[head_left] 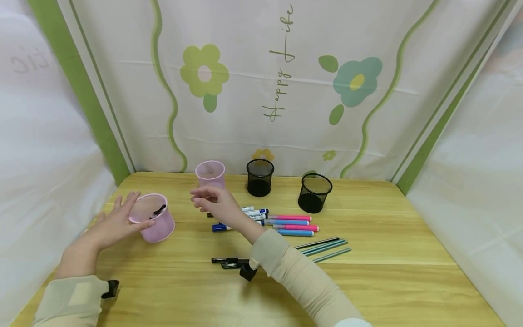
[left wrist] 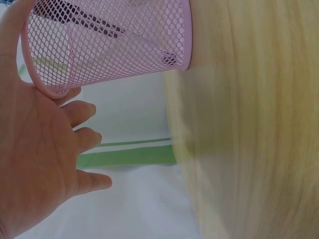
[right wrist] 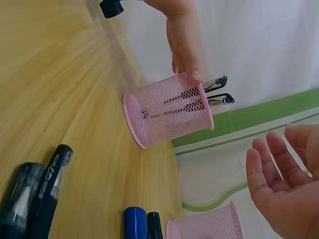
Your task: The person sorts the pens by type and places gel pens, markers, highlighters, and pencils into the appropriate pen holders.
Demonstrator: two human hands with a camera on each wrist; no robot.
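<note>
Pink, round, wire-mesh pen cup (head_left: pixel 162 228): standing upright, its rim sitting between left hand's (head_left: pixel 112 225) thumb and fingers | two slim black pens (right wrist: pixel 220 101): leaning inside the cup, clipped ends poking above the rim, left of right hand (head_left: pixel 220 206)

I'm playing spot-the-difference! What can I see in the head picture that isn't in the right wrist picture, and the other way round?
Only the head view shows the two black mesh cups, the pink and blue markers and the thin green sticks.

Only the right wrist view shows how far the pens reach down inside the held pink cup, through its mesh side.

Both show the left hand gripping that cup, the empty right hand, another pink cup and loose black pens.
</note>
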